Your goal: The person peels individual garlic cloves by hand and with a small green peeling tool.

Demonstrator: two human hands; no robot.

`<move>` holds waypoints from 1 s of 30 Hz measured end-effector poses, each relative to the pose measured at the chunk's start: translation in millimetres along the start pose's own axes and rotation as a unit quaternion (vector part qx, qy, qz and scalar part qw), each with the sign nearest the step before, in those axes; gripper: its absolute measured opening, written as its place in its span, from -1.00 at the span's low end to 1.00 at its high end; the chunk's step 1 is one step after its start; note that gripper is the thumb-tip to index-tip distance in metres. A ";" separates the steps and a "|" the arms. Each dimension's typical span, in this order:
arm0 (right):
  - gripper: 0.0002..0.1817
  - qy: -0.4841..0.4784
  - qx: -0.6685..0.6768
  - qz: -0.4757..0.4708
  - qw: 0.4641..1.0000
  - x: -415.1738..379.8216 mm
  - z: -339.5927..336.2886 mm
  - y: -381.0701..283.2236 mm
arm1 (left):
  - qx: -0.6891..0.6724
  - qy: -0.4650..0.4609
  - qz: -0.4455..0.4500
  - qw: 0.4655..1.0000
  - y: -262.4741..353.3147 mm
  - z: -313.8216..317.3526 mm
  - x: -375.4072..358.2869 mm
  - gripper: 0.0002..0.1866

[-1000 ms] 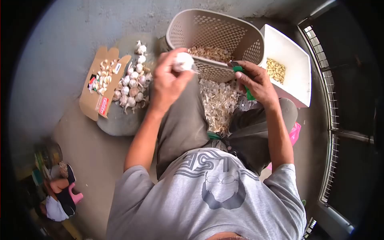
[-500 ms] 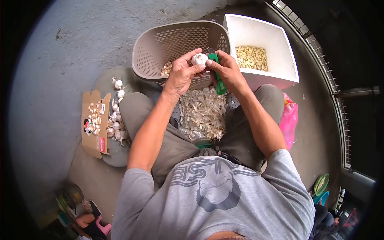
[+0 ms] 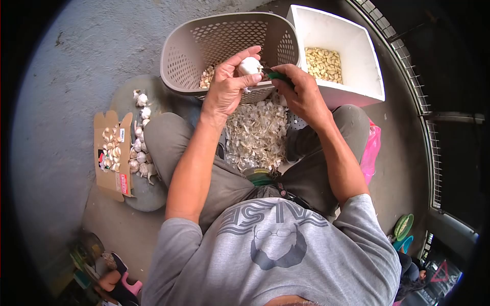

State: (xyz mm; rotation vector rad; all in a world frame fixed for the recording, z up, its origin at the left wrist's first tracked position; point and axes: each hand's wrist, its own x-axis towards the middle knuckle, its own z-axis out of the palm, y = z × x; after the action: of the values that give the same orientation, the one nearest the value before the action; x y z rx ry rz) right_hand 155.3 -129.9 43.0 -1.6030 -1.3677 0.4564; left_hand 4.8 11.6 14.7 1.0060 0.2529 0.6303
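My left hand point(image 3: 228, 81) grips a white garlic bulb point(image 3: 249, 66) between thumb and fingers, over the front rim of a tall perforated basket point(image 3: 176, 56). A bit of loose skin hangs beneath the bulb. Closed around a green-handled utility knife point(image 3: 280, 77), my right hand point(image 3: 302, 92) holds the blade right at the bulb's right end. Loose cloves point(image 3: 208, 76) lie at the bottom of the basket. Below my hands, a heap of papery garlic skins point(image 3: 256, 132) spreads between my legs.
A white foam box point(image 3: 357, 46) with peeled cloves point(image 3: 323, 65) stands right of the basket. At left, a round stool point(image 3: 145, 199) bears garlic bulbs point(image 3: 139, 148) and a cardboard box point(image 3: 107, 183) of cloves. A pink bag point(image 3: 371, 153) lies by my right knee. Other people show at both lower corners.
My right hand has turned the knife from upright to pointing left, bringing its blade to the bulb. My left hand still holds the bulb, now slightly lower left. The view has shifted a little.
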 end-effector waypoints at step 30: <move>-0.89 -0.105 -0.162 -0.019 0.981 -7.3 6.4 -3.3 | 0.249 0.045 0.069 0.965 -20.6 2.5 -6.0 -0.67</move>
State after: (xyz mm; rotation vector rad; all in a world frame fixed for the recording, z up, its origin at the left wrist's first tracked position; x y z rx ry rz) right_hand 146.3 -134.1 40.6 -1.8262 -1.6980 0.4038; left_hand 8.9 -1.5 -2.0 1.4901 0.4379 0.7599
